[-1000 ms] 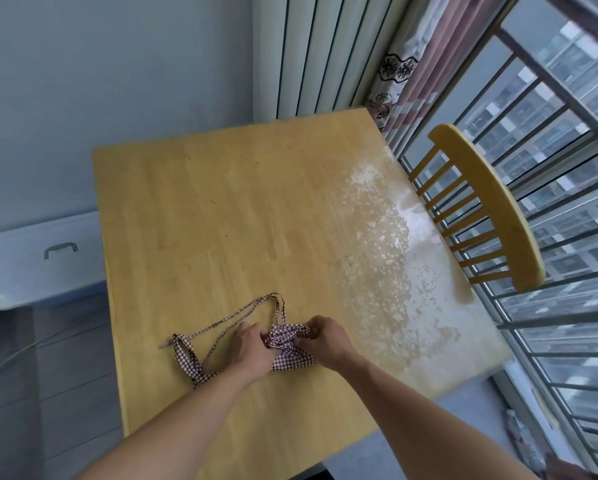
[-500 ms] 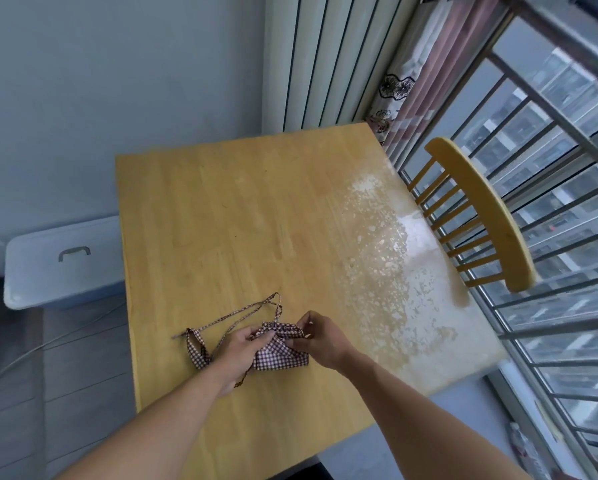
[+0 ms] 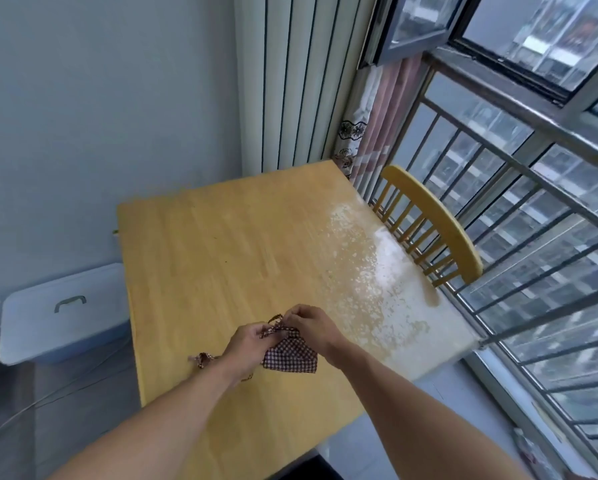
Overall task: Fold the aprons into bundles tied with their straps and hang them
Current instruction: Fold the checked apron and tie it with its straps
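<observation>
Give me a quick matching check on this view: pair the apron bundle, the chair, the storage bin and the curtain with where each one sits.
Things:
1. checked apron bundle
2. wooden chair
3. pale blue storage bin
4. patterned curtain

Places:
A. on the floor, left of the table
B. beyond the table's far right corner
C. between both hands, at the table's near part
D. at the table's right edge, by the railing

Pairs: 1-C, 2-D, 3-A, 4-B

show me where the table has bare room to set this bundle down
Bare wood runs from the hands to the wall-side edge of the yellow wooden table. It is crowded only near the front, around the checked apron bundle and its trailing strap.
</observation>
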Motion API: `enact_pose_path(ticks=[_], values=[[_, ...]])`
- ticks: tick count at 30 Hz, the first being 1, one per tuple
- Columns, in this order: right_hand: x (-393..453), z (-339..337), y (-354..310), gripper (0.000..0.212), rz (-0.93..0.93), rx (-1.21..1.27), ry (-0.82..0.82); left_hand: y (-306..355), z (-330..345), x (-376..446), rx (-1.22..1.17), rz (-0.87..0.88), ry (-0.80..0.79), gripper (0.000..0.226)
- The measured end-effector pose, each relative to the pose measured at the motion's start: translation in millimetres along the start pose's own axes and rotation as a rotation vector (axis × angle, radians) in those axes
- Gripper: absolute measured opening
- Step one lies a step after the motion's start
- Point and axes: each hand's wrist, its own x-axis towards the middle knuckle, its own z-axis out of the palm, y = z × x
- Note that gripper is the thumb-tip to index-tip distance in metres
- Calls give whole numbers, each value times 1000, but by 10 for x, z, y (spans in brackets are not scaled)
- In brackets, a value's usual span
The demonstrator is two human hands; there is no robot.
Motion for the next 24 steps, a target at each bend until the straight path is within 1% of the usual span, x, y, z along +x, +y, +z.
enact_pose_path(ticks=[3, 5, 7, 9, 11, 14, 17, 19, 20, 22, 24], values=[[-4, -131, -63, 9, -93, -151, -43, 146, 58, -1, 26, 18, 22, 13], [2, -258, -83, 11, -167, -270, -48, 243, 123, -9, 30, 20, 22, 11], [21, -372, -108, 13, -196, -329, -65, 311, 195, -2, 27, 13, 27, 10], [23, -500, -139, 22, -231, -382, -82, 424, 289, -5, 23, 7, 59, 12], [22, -682, -113, 31, -317, -510, -62, 571, 440, 12, 10, 18, 96, 13], [25, -822, -89, 43, -472, -709, -1, 700, 517, 109, -17, -5, 175, 13], [-5, -1035, -32, 51, -568, -801, 55, 841, 696, 235, -123, -36, 261, 19], [-61, -1130, 12, 52, -647, -757, 153, 936, 791, 313, -203, -49, 330, 22], [-88, -1153, 45, 53, -685, -696, 219, 972, 814, 345, -239, -57, 358, 22], [-163, -1183, 128, 51, -697, -484, 313, 1035, 849, 409, -322, -78, 396, 20], [-252, -1160, 197, 44, -584, -162, 316, 1091, 845, 454, -399, -92, 413, 25]])
